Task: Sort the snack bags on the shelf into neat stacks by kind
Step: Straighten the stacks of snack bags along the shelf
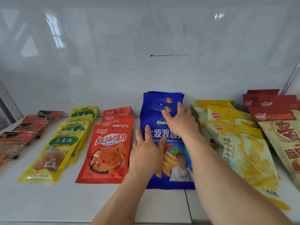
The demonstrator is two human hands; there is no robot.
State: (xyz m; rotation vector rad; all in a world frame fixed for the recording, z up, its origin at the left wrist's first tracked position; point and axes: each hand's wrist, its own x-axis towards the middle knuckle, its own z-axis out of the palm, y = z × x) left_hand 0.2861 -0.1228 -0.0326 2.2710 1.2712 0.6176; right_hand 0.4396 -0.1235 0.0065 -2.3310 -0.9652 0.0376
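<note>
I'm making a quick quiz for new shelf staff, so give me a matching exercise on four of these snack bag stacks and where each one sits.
Things:
1. blue bags
2. red-orange bags
3. yellow-green bags
4. pale yellow bags

Places:
A. second stack from the left
B. under both hands
C. just right of the blue stack
D. between the yellow-green and blue stacks

Pairs: 1-B, 2-D, 3-A, 4-C. The left hand and right hand lie flat on the blue stack.
</note>
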